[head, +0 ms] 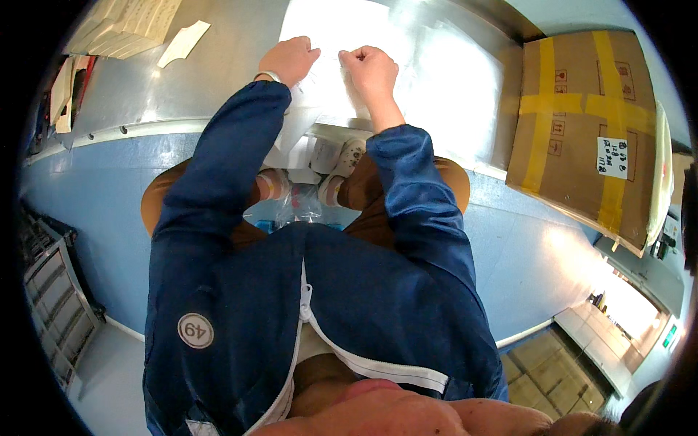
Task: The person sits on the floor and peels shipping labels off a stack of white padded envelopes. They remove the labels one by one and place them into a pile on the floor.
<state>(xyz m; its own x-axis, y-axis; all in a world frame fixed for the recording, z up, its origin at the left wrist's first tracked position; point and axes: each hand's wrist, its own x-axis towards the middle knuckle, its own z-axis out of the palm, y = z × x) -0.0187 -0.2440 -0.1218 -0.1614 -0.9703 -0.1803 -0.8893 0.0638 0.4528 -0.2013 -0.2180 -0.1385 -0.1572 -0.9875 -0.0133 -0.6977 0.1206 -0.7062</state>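
My left hand (289,60) rests on the left part of a white sheet (332,27) on the metal table (229,71); a pale band circles its wrist. My right hand (373,71) is a short way to the right, thumb and fingertips pinched together at the same sheet. Bright glare hides what, if anything, lies between those fingertips. The sheet's lower part hangs over the table's near edge. Farther right, a glossy clear or white sheet (458,92) lies on the tabletop. A cream cut piece (184,43) lies to the left of my left hand.
Stacked cream pieces (125,27) stand at the far left, above a container with more pieces (62,98). A taped cardboard box (589,125) bearing writing is on the right. Below the table are my shoes and clear plastic (300,204). A metal rack (60,305) stands at lower left.
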